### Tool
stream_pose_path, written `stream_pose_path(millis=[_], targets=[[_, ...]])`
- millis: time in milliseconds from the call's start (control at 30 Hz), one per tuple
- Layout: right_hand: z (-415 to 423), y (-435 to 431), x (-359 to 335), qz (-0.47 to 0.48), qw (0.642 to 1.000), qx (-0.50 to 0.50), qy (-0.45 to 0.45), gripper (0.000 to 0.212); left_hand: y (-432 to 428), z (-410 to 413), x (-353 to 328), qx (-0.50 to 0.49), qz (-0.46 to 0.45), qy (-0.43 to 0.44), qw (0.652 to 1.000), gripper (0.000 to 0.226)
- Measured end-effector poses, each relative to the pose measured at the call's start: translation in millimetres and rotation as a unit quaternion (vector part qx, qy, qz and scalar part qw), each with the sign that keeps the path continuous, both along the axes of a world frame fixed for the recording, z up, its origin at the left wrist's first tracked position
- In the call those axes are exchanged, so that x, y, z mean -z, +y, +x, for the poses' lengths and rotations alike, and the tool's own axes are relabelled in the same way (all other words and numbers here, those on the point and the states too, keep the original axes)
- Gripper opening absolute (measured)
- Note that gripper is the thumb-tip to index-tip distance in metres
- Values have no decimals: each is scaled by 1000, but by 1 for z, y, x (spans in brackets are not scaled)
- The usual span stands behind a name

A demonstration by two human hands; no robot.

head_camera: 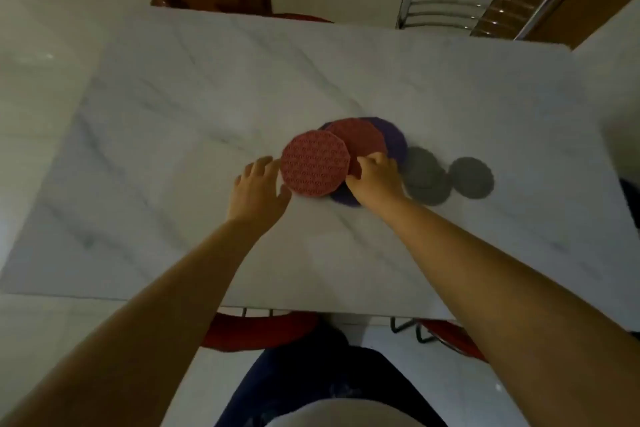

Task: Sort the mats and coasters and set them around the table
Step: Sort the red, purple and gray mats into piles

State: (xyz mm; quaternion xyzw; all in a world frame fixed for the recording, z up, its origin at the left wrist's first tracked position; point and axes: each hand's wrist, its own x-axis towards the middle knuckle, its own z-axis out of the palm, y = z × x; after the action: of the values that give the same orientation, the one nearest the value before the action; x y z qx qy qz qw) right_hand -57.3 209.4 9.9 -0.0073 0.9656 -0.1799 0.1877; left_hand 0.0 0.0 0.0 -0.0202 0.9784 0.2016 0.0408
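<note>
Head view. White marble-patterned surface [173, 114]; the pile sits right of centre. Uppermost: round pinkish-red textured mat [314, 163], overlapping a second round red mat [360, 140], both over a larger round purple mat [394, 139]. Just right of the pile, two round grey coasters [424, 175] and [471, 178] lie side by side, the nearer one touching or slightly under the purple edge; cannot tell which.

Your right hand [375, 177] has its fingers closed in a pinch at the uppermost mat's right rim, where it meets the second red mat; which layer is pinched cannot be told. Your left hand [259, 189] is spread, fingers open, tips at the mat's left rim, holding nothing.

Judgement: step in hand is separating the uppermost mat. Peel one layer only; steady the pile with the other hand so the lower mats do not drag. Lift rather than slide, or the grey coasters may shift.
</note>
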Motion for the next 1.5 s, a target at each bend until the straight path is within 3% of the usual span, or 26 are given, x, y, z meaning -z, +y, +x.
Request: stream_pose_path(millis=[267, 400, 500, 567, 633, 700, 767, 900, 967, 1267, 1333, 1400, 1500], targets=[[-13, -27, 28, 8, 999, 44, 6, 60, -3, -7, 43, 63, -36, -74, 995, 60], [-8, -39, 31, -104, 984, 137, 42, 60, 1, 2, 55, 69, -44, -86, 993, 61], [-7, -42, 25, -241, 944, 218, 51, 39, -3, 6, 59, 72, -43, -76, 994, 62], [-9, -37, 17, -272, 936, 220, 53, 28, -3, 8, 58, 52, 4, -47, 998, 59], [-12, -30, 11, -293, 931, 208, 62, 25, 1, 7, 53, -39, 123, -8, 992, 55], [-15, -19, 3, -337, 916, 209, 56, 24, 6, 1, 41, -192, 327, -12, 925, 46], [-17, -6, -4, -396, 890, 223, 22, 22, 9, -5, 29, -294, 495, -33, 817, 36], [-16, 17, -5, -466, 853, 233, -35, 20, 11, -12, 20, -326, 621, -85, 708, 28], [-15, 23, -4, -479, 843, 237, -53, 20, 15, -14, 19, -322, 654, -105, 676, 21], [-26, 38, 11, -467, 849, 228, -97, 16, 27, -21, 16, -291, 680, -133, 660, 17], [-37, 42, 14, -445, 864, 215, -99, 12, 26, -19, 16, -290, 687, -128, 653, 18], [-52, 45, 20, -371, 902, 211, -60, 18, 22, -14, 16, -294, 693, -122, 647, 20], [-74, 49, 31, -131, 980, 145, -34, 66, 11, -4, 19, -306, 687, -114, 649, 23]])
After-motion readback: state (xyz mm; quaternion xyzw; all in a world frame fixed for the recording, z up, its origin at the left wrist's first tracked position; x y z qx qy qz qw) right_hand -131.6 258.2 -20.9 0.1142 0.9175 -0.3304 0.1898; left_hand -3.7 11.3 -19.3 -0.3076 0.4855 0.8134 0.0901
